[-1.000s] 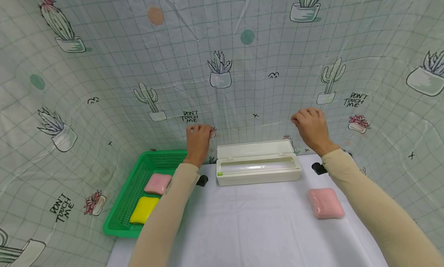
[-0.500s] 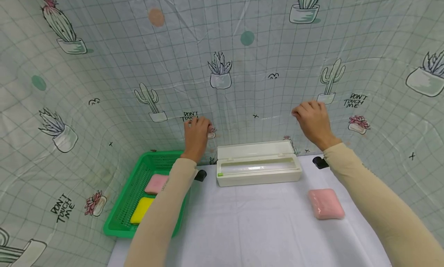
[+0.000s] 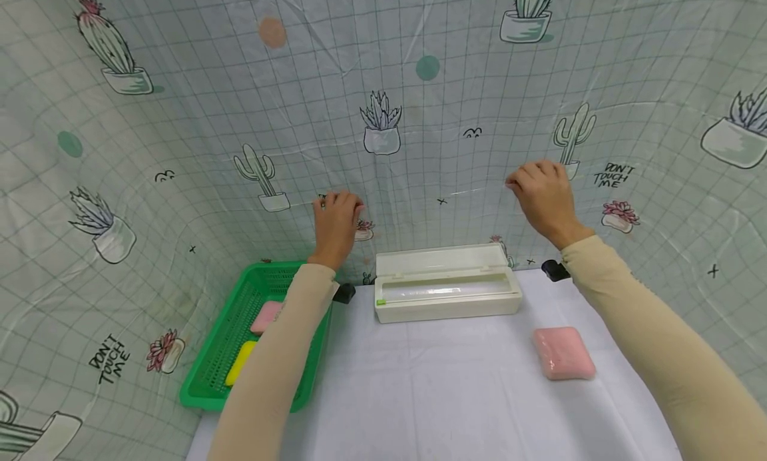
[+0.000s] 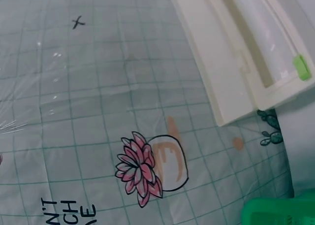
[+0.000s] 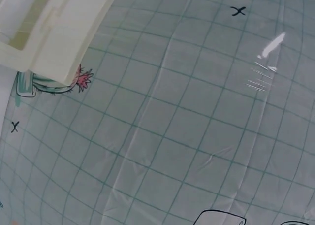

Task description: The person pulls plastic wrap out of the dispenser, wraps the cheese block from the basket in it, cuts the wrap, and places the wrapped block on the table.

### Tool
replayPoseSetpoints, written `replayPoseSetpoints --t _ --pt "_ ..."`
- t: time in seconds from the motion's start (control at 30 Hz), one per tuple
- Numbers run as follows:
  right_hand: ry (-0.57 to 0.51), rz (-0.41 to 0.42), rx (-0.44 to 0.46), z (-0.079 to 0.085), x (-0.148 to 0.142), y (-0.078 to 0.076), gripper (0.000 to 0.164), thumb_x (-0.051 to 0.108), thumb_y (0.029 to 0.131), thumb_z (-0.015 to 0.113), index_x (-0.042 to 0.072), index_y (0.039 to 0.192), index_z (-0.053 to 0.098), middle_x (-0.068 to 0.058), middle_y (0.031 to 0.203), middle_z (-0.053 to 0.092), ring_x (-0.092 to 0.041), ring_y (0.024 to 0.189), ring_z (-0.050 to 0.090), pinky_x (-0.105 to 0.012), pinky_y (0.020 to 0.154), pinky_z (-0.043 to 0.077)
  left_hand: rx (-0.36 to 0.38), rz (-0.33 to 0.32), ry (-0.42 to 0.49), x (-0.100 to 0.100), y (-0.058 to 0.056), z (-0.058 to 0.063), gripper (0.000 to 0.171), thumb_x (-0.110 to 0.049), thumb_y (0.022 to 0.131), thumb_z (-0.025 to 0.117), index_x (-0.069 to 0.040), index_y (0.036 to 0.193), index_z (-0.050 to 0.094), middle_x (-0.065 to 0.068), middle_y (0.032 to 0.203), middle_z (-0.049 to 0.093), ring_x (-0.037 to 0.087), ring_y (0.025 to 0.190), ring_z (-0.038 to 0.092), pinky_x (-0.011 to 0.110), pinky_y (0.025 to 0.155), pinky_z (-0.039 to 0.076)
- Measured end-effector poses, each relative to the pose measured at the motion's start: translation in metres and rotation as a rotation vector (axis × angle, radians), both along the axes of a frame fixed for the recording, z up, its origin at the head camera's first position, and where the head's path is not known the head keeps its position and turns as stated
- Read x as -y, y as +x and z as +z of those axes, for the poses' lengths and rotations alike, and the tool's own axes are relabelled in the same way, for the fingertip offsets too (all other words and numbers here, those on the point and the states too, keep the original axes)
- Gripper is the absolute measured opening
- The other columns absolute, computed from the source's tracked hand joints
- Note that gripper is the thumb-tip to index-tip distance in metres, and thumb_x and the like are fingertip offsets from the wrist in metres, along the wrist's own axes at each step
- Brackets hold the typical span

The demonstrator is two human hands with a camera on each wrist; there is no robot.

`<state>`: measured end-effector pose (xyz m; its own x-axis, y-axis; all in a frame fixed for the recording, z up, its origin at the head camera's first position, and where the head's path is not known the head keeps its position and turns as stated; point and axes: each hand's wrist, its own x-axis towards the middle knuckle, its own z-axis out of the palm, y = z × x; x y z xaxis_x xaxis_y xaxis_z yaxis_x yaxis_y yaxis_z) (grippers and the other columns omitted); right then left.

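My left hand (image 3: 337,228) and my right hand (image 3: 544,198) are raised in front of the patterned backdrop, level with each other and apart, fingers curled as if pinching. Between them stretches a sheet of clear cling film (image 5: 270,47), seen mainly by its glints and creases in both wrist views and by a faint shiny line in the head view. Below stands a white cling film dispenser (image 3: 449,309) with its lid (image 3: 440,259) tipped back, a clear roll (image 3: 443,290) inside and a green slider (image 3: 381,302) at its left end. The fingertips are hidden in both wrist views.
At left a green basket (image 3: 206,361) holds a pink block (image 3: 265,316) and a yellow block (image 3: 240,363), partly covered by the left sleeve. Another pink block (image 3: 564,353), glossy as if wrapped, lies at right on the white-covered table (image 3: 431,394). The grid-patterned sheet (image 3: 419,174) rises behind.
Both hands have risen higher against the backdrop, the left also drifting slightly left. The left sleeve now covers more of the blocks in the basket. Dispenser and right-hand block stay in place.
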<state>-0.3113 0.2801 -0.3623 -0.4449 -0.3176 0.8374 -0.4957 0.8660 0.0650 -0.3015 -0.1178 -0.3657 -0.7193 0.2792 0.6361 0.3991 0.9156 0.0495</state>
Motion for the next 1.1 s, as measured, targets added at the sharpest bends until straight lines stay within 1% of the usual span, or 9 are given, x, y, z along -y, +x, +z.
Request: replayPoseSetpoints --t 0.1,0.27,0.43,0.63,0.8,0.97,1.1 --pt "-0.001 0.001 -0.002 0.005 0.0 -0.001 0.009 0.004 0.095 0.075 -0.002 0.095 0.07 -0.021 0.093 0.07 -0.045 0.094 0.061 -0.061 0.086 0.046 0.022 -0.012 0.044 0.0 -0.002 0.005 0.018 -0.022 0.109 0.057 -0.008 0.111 0.069 0.01 0.112 0.069 0.034 0.111 0.057 0.055 0.103 0.037" --pt "-0.014 -0.001 0.002 0.013 -0.001 -0.002 0.01 0.005 0.097 0.074 -0.003 0.095 0.069 -0.021 0.094 0.069 -0.046 0.097 0.061 -0.061 0.088 0.045 0.044 -0.025 0.088 0.0 -0.004 0.015 0.018 -0.022 0.108 0.059 -0.008 0.111 0.07 0.011 0.113 0.068 0.034 0.111 0.055 0.055 0.103 0.035" --pt "-0.028 0.001 0.016 0.02 0.0 -0.001 0.009 0.005 0.097 0.073 -0.003 0.096 0.069 -0.022 0.095 0.069 -0.046 0.098 0.06 -0.062 0.09 0.045 0.048 -0.014 0.083 0.001 -0.004 0.024 0.019 -0.022 0.109 0.058 -0.008 0.112 0.07 0.011 0.115 0.067 0.035 0.113 0.055 0.055 0.104 0.035" --pt "-0.04 0.012 0.031 0.029 0.0 -0.001 0.011 0.006 0.1 0.07 -0.005 0.098 0.069 -0.023 0.095 0.067 -0.048 0.098 0.058 -0.063 0.091 0.043 0.028 0.0 0.071 0.001 -0.006 0.033 0.019 -0.023 0.109 0.058 -0.008 0.111 0.07 0.012 0.115 0.068 0.035 0.114 0.056 0.055 0.105 0.034" --pt "-0.054 0.003 0.023 0.035 0.0 -0.002 0.011 0.005 0.1 0.07 -0.005 0.098 0.069 -0.023 0.095 0.067 -0.048 0.1 0.058 -0.063 0.094 0.043 0.011 -0.003 0.054 0.0 -0.006 0.041 0.02 -0.023 0.109 0.057 -0.008 0.112 0.07 0.012 0.114 0.067 0.035 0.113 0.055 0.055 0.104 0.033" --pt "-0.061 -0.001 0.016 0.039 -0.001 -0.002 0.009 0.005 0.1 0.07 -0.005 0.098 0.07 -0.023 0.097 0.068 -0.047 0.103 0.058 -0.061 0.093 0.043 0.001 -0.018 0.077 -0.001 -0.006 0.048 0.018 -0.021 0.108 0.059 -0.007 0.111 0.07 0.012 0.113 0.067 0.036 0.113 0.054 0.056 0.105 0.034" --pt "-0.07 0.001 0.013 0.04 -0.002 -0.002 0.009 0.005 0.1 0.07 -0.004 0.099 0.07 -0.024 0.098 0.068 -0.047 0.104 0.058 -0.062 0.094 0.042 -0.006 -0.027 0.087 -0.001 -0.006 0.052 0.018 -0.021 0.108 0.059 -0.007 0.111 0.07 0.013 0.114 0.067 0.036 0.112 0.054 0.056 0.105 0.033"
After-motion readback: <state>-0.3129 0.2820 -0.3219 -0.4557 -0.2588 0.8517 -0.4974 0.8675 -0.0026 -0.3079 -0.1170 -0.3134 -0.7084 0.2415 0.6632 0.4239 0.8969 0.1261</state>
